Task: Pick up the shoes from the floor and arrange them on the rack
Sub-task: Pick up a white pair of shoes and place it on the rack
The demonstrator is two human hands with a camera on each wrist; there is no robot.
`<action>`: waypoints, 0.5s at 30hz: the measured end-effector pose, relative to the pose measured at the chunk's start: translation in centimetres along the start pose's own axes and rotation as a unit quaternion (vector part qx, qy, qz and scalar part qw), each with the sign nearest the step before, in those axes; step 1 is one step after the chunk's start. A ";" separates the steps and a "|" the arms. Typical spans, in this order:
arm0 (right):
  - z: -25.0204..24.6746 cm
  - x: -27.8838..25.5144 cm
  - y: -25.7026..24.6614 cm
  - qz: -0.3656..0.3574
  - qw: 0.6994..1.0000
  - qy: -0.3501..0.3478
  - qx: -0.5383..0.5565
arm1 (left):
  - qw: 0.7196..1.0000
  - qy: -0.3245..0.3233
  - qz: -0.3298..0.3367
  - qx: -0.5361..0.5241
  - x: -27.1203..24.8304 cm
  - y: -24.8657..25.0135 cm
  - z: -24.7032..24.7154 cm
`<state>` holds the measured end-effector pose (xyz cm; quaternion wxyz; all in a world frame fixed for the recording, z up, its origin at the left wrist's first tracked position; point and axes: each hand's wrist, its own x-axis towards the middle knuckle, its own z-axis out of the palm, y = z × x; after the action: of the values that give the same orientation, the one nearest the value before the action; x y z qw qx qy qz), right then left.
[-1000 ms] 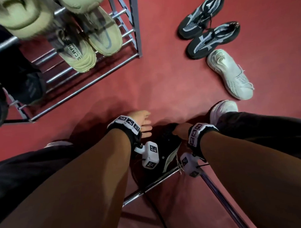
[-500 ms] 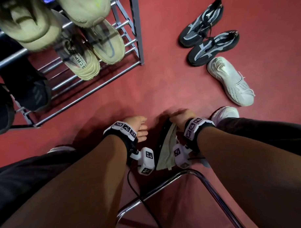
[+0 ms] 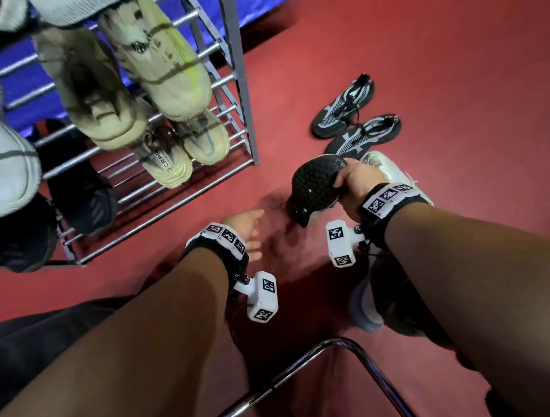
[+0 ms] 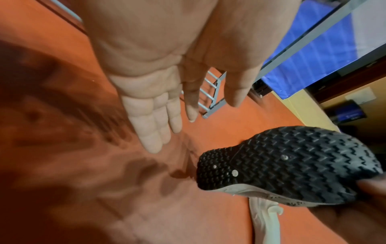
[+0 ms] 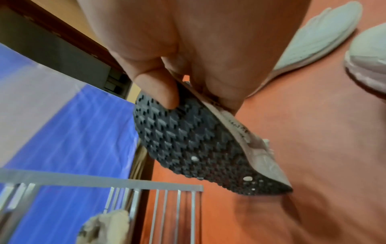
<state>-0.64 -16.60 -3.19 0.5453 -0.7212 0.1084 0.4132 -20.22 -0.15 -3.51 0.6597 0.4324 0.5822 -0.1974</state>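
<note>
A metal shoe rack fills the head view from 9 to 12 o'clock, carrying beige sneakers, a black shoe and a white one. On the red floor at 1 o'clock lie two black-and-white sneakers, just beyond a white sneaker partly hidden behind the right hand. A chrome chair frame curves at 6 o'clock.

The right hand's fingers pinch the heel of a black-soled shoe, held off the floor with its tread turned up and toe pointing down. The left hand hangs with fingers straight and released, near the toe, holding nothing.

A second ago this shoe lay low between both wrists; it is now lifted and turned over, and the rack looms closer.
</note>
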 end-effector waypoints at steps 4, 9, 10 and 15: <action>-1.0 -3.3 -5.8 -0.062 0.995 -0.025 -0.074 | 0.997 -0.049 0.021 -0.059 -2.8 3.0 1.3; -1.1 -9.3 -12.8 -0.155 0.961 -0.090 -0.212 | 0.974 -0.146 0.046 -0.167 -8.5 6.7 4.5; -1.1 -10.5 -13.7 -0.180 0.951 -0.101 -0.232 | 0.969 -0.159 0.060 -0.180 -10.1 7.4 5.3; -2.1 -14.5 -15.4 -0.239 0.900 -0.127 -0.343 | 0.946 -0.154 0.165 -0.233 -17.2 9.5 8.5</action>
<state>0.52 -16.85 18.07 0.3554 -0.8092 -0.2857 0.3704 -12.07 -5.94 15.45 0.8472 0.3211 0.4232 -0.0087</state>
